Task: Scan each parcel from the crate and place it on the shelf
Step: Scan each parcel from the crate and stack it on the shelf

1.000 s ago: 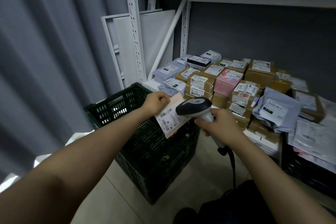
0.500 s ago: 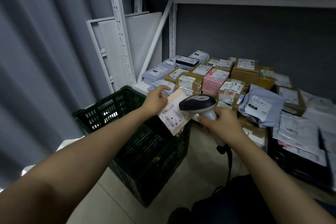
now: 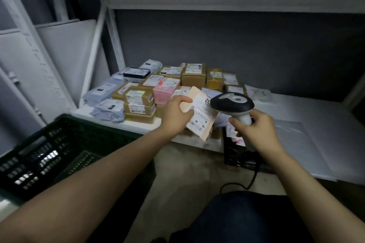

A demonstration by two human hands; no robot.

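Note:
My left hand [image 3: 176, 113] grips a flat tan parcel [image 3: 201, 112] with a white barcode label, held tilted in front of the shelf's edge. My right hand [image 3: 254, 127] holds the handle of a black-and-grey barcode scanner [image 3: 232, 103], whose head sits just right of the parcel's label. The dark green crate [image 3: 59, 156] stands at the lower left on the floor. The white shelf [image 3: 308, 116] carries a pile of boxes and bags [image 3: 158, 89] on its left half.
White shelf uprights [image 3: 110, 31] and a crossbeam [image 3: 227, 7] frame the bay. A white panel [image 3: 65, 55] leans behind the crate. A black crate [image 3: 239, 156] sits under the shelf's edge, with the scanner's cable [image 3: 246, 183] hanging to the floor. A clear plastic bag [image 3: 296, 140] lies on the shelf at right.
My view has swung right and closer to the shelf. Both hands moved with the parcel and scanner away from above the crate to the front of the shelf.

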